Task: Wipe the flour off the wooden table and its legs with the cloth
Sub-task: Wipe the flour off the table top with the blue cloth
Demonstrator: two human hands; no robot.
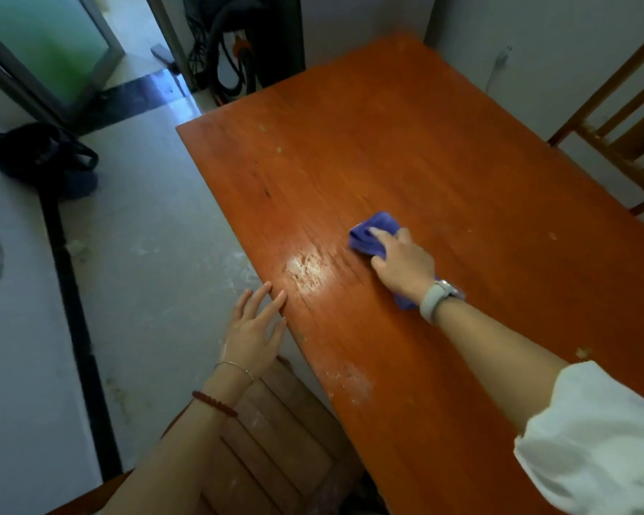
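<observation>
The reddish wooden table (406, 150) fills the middle and right of the view. A white smear of flour (307, 271) lies near its left edge, and smaller specks (350, 381) sit closer to me. My right hand (400, 260) presses a purple cloth (374, 232) flat on the tabletop, just right of the smear; part of the cloth shows under my wrist. My left hand (255, 328) rests with straight fingers against the table's left edge and holds nothing. The table legs are hidden.
A wooden slatted chair (276, 433) dusted with flour stands below my left arm beside the table. Another wooden chair (618, 120) is at the far right. A dark bag (41, 154) lies on the floor at left, near a doorway.
</observation>
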